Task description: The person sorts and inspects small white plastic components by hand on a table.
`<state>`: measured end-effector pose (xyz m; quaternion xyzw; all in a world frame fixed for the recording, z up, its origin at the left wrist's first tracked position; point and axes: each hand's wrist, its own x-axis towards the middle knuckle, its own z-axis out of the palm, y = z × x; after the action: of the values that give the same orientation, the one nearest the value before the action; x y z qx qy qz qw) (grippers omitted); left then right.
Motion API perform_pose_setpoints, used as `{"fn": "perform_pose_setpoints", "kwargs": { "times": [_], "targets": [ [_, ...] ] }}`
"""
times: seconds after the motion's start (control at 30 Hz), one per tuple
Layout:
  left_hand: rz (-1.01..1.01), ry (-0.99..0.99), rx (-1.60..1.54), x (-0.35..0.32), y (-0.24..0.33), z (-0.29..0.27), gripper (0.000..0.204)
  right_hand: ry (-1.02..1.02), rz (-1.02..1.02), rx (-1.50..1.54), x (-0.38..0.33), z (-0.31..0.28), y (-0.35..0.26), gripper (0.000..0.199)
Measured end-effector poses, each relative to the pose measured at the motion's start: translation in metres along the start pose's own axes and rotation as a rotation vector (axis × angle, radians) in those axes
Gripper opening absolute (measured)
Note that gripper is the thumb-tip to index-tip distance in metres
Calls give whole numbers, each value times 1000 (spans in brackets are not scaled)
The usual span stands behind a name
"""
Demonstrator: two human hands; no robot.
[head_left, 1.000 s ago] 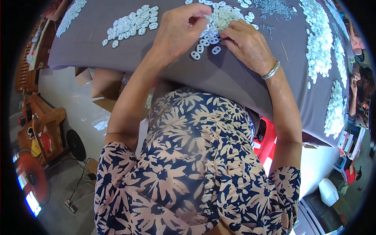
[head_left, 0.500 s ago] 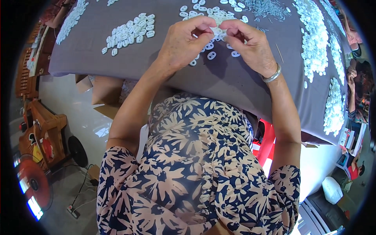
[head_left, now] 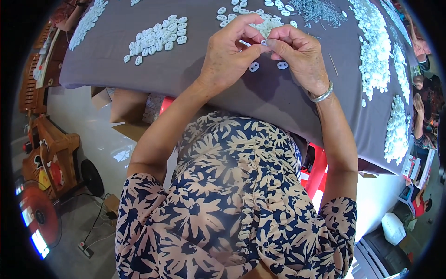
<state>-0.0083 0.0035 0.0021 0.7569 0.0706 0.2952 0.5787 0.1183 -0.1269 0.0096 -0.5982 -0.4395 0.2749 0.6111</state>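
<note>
My left hand (head_left: 228, 55) is closed in a pinch, with a small white oval two-hole plastic piece (head_left: 264, 43) at its thumb and fingertip. Pressed together right beside it are the thumb and forefinger of my right hand (head_left: 301, 56), which wears a silver bangle (head_left: 322, 92). Whatever its fingertips hold is too small or hidden to tell. Both hands are raised over the table. Below them lie loose white two-hole pieces (head_left: 282, 65), and more of them form a heap (head_left: 269, 23) just beyond my fingers.
A brown cloth covers the table (head_left: 186, 74). Another heap of white pieces (head_left: 160, 35) lies left, with long piles (head_left: 374, 51) along the right. Small grey pins (head_left: 320, 13) are heaped at the back, and a thin stick (head_left: 333, 64) lies right of my hand. Cardboard boxes (head_left: 127, 104) stand below.
My hands have come together, their fingertips now meeting at the white piece. The left hand has moved a little to the right.
</note>
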Motion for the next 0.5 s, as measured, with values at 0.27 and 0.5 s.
{"fn": "perform_pose_setpoints", "kwargs": {
  "times": [0.27, 0.5],
  "targets": [
    [-67, -42, -79, -2, 5, -3, 40, -25, 68, -54, -1, -1, -4, 13],
    [-33, 11, -150, 1, -3, 0, 35, 15, 51, -33, -2, 3, 1, 13]
  ]
}}
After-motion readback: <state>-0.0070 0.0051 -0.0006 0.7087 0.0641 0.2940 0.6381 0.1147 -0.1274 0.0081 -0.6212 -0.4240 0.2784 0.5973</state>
